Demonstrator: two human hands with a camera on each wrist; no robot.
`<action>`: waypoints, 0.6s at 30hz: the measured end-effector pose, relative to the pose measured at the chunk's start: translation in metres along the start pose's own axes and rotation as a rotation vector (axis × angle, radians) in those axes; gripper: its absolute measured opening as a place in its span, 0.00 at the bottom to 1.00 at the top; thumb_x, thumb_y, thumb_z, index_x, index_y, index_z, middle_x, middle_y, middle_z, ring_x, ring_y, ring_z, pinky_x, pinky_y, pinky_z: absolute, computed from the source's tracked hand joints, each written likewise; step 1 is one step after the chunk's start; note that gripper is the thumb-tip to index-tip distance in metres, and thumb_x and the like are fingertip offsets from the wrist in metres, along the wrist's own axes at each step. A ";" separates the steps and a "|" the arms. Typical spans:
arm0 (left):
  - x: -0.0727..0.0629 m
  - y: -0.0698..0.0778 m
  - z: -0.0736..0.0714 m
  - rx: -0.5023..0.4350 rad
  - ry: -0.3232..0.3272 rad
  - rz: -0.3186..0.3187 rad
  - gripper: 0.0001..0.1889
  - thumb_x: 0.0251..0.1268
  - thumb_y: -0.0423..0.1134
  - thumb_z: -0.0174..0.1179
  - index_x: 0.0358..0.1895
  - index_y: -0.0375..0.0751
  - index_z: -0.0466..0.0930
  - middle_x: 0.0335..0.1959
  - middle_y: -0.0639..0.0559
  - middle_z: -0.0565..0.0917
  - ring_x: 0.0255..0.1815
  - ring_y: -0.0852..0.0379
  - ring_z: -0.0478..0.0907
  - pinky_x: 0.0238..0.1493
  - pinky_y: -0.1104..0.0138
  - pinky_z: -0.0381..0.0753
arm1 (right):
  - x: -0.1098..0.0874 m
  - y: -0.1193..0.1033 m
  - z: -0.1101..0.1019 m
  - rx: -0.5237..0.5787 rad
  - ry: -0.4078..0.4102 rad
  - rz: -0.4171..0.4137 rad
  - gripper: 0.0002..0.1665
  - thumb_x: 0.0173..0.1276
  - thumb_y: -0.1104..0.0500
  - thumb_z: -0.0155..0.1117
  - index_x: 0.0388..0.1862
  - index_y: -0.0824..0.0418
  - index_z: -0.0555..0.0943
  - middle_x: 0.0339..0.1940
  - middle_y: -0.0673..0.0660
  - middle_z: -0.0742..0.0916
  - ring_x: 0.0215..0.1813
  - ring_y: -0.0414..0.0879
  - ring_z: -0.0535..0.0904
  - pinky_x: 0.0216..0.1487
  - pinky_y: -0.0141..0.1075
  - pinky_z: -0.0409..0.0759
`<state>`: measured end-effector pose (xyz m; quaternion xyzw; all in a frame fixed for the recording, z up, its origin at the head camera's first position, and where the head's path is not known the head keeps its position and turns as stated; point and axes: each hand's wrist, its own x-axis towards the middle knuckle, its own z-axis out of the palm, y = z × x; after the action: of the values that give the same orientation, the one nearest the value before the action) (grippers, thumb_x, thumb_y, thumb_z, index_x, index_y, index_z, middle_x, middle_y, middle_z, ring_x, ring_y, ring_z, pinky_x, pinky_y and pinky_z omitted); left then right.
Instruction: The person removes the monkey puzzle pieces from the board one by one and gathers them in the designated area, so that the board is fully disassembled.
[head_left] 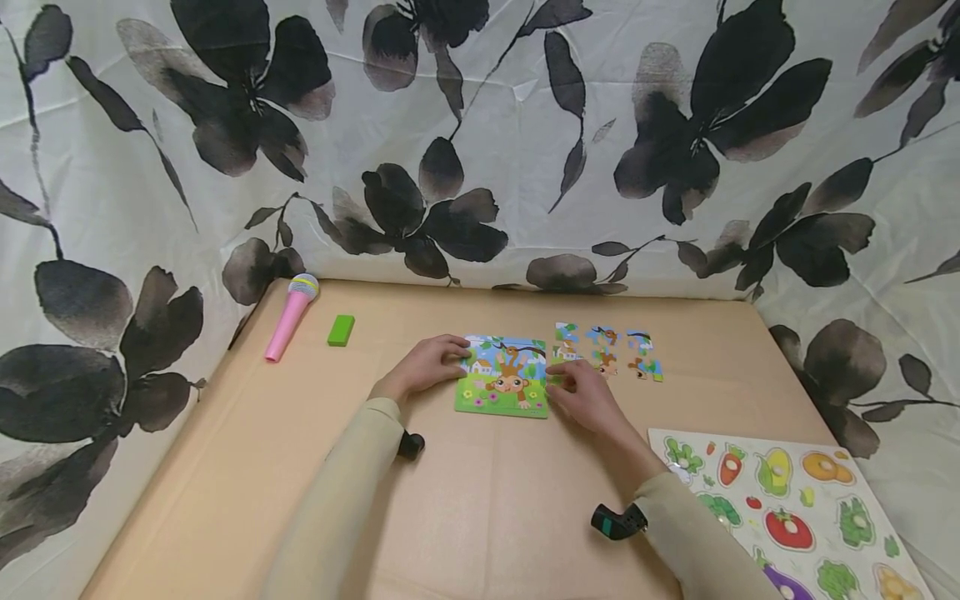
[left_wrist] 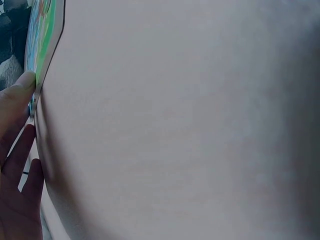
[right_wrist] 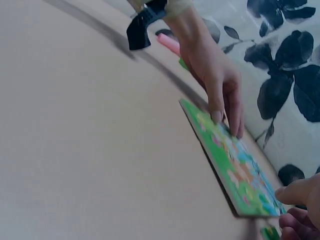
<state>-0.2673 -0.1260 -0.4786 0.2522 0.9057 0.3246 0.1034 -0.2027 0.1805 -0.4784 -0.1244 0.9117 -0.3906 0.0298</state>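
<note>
A square monkey jigsaw puzzle [head_left: 491, 400] in a green-edged board lies in front of me, its picture showing a monkey, a house and flowers. My left hand [head_left: 426, 367] holds its left edge, with the thumb [left_wrist: 24, 80] against the rim in the left wrist view. At the opposite edge, my right hand [head_left: 588, 398] grips with thumb and bent fingers; only its fingertips show in the right wrist view. Just right of the board are several loose puzzle pieces [head_left: 604, 336] with matching picture parts, some partly hidden behind my right hand.
A pink toy microphone [head_left: 287, 321] and a green block [head_left: 341, 331] lie at the back left of the table [head_left: 450, 517]. A vegetable picture board [head_left: 750, 467] fills the front right, partly under my right forearm. Floral cloth [head_left: 525, 167] hangs behind.
</note>
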 end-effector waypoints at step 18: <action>-0.001 0.000 0.000 0.009 0.006 0.000 0.21 0.63 0.40 0.67 0.57 0.35 0.81 0.66 0.46 0.74 0.70 0.47 0.65 0.73 0.55 0.60 | 0.019 -0.028 0.038 0.055 -0.128 -0.077 0.16 0.69 0.62 0.63 0.54 0.62 0.83 0.46 0.54 0.85 0.45 0.44 0.80 0.49 0.38 0.80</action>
<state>-0.2671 -0.1268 -0.4786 0.2515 0.9075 0.3214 0.0996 -0.2100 0.1302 -0.4844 -0.1831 0.8913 -0.4076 0.0765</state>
